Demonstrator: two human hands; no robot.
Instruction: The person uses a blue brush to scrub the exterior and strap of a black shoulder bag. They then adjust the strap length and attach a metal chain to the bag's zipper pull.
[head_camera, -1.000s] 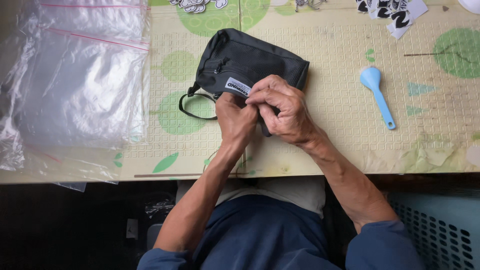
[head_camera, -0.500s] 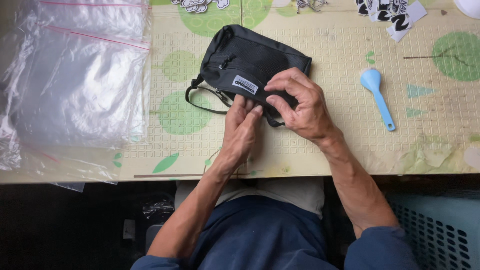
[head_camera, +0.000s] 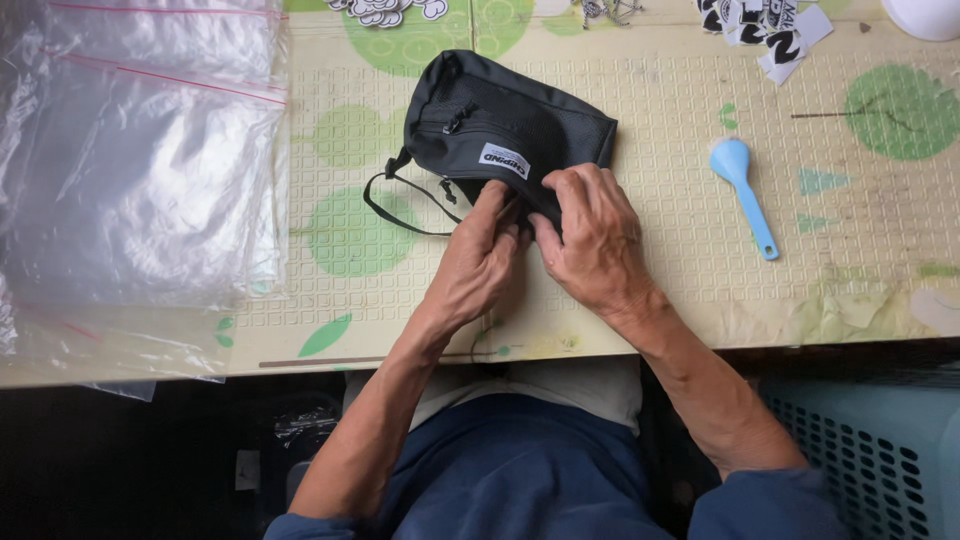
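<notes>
A black pouch (head_camera: 500, 135) is shown lying on the counter (head_camera: 680, 180), its near edge pinched by the closed grip of the left hand (head_camera: 478, 262) and right hand (head_camera: 592, 240); a blue spoon (head_camera: 742, 190) is seen nearby.

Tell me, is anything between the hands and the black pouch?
No. Both the left hand and right hand already touch the black pouch at its near edge. The blue spoon lies apart, to the right.

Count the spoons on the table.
1. A light blue spoon lies right of the black pouch, apart from the right hand. Others may be out of frame.
</notes>
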